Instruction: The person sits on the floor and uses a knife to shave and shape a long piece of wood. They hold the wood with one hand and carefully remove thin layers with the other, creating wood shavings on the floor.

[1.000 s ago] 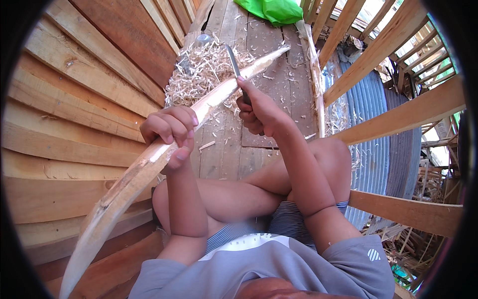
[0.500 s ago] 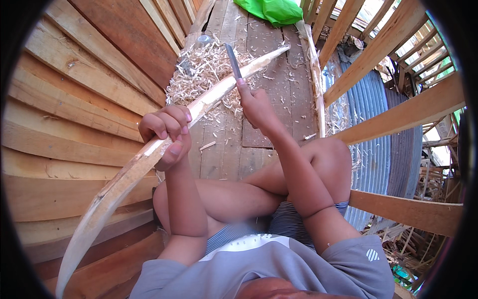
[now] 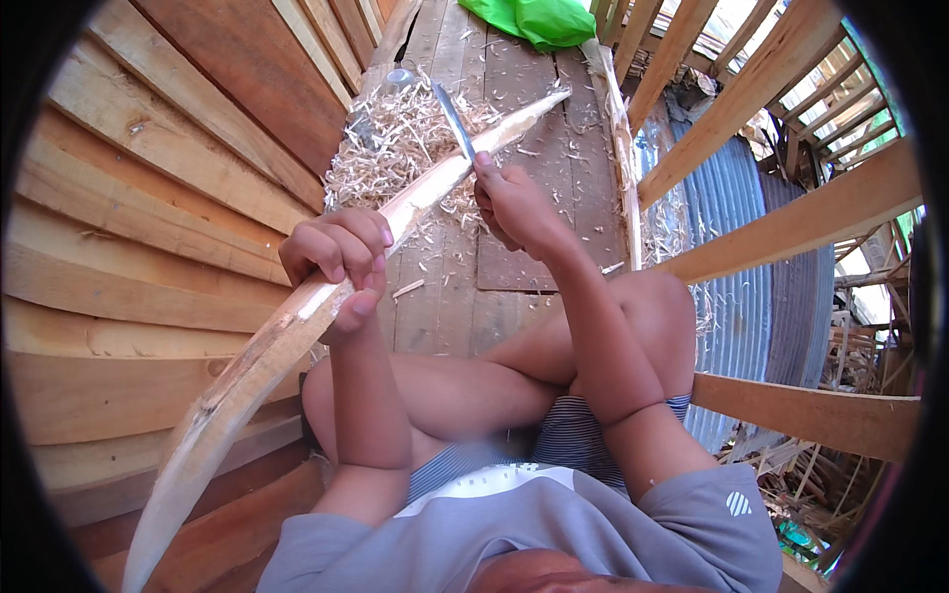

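A long pale wooden pole [image 3: 259, 358], its bark shaved off in places, slants from the lower left up to the far right. My left hand [image 3: 339, 259] wraps around it near the middle, fingers over the top. In my right hand [image 3: 519, 206] is a knife [image 3: 454, 121], its handle hidden in the closed fingers and thumb. The blade points up and to the left and lies across the pole's far half, seemingly touching it. The pole's far tip [image 3: 560, 96] rests over or just above the floorboards.
Curled wood shavings [image 3: 381, 163] are heaped on the plank floor [image 3: 435, 316] beyond my crossed legs. A clear cup-like object [image 3: 400, 77] stands by the heap. Board wall [image 3: 129, 252] on the left, wooden railing slats [image 3: 791, 222] on the right, corrugated metal [image 3: 730, 227] beyond. Green bag [image 3: 539, 22] far ahead.
The knife has tipped further left, and its blade has slid slightly along the pole. My left hand and the pole have shifted a little to the right.
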Motion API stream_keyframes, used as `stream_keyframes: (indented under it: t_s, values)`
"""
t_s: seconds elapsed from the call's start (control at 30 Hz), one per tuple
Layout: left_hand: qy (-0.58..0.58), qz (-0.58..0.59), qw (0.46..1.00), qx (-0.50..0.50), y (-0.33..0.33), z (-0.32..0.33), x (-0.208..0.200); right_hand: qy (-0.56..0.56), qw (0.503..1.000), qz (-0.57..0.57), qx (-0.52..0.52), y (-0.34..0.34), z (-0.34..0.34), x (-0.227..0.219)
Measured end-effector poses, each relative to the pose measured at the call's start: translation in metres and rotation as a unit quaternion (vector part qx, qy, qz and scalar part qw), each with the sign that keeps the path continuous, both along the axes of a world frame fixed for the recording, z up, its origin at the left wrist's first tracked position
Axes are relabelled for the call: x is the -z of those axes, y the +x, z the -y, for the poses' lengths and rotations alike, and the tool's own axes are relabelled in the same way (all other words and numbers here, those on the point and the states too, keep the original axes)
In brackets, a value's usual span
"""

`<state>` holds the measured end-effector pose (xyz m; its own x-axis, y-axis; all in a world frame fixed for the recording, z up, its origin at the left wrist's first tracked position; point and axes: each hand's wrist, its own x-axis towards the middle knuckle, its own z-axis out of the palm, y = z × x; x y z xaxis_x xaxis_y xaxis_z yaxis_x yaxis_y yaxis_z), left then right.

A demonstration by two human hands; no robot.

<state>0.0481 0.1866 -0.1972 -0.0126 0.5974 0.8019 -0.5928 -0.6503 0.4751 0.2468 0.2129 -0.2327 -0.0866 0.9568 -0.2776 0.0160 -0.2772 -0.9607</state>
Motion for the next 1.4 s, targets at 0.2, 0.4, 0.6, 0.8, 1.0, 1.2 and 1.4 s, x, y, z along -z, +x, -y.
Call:
stream_keyframes:
  t_s: [0.2,0.4,0.6,0.8,1.0,1.2,1.4]
  values:
    - [-0.003,-0.003,1.000,0.004,-0.003,0.000,0.001,-0.054,0.993,-0.076,-0.066,0.003,0.009,-0.018]
    - [-0.003,-0.006,1.000,0.012,-0.004,0.000,0.000,0.030,0.999,0.031,-0.004,-0.006,0.005,-0.001]
    - [-0.002,-0.001,1.000,0.017,-0.002,0.000,-0.002,-0.020,0.996,0.072,-0.050,0.002,0.007,-0.016]
    - [0.006,-0.004,1.000,0.018,-0.004,-0.002,0.001,-0.139,0.979,-0.128,-0.078,0.002,0.011,-0.026]
    - [0.013,-0.008,1.000,0.021,-0.004,-0.002,0.000,-0.190,0.960,-0.170,-0.112,0.006,0.008,-0.022]
    - [0.014,-0.016,1.000,0.009,-0.008,-0.003,0.005,-0.248,0.906,-0.300,-0.164,0.008,0.009,-0.022]
    - [0.014,-0.018,1.000,0.012,-0.009,-0.005,0.008,-0.124,0.906,-0.391,0.105,0.006,0.002,-0.007]
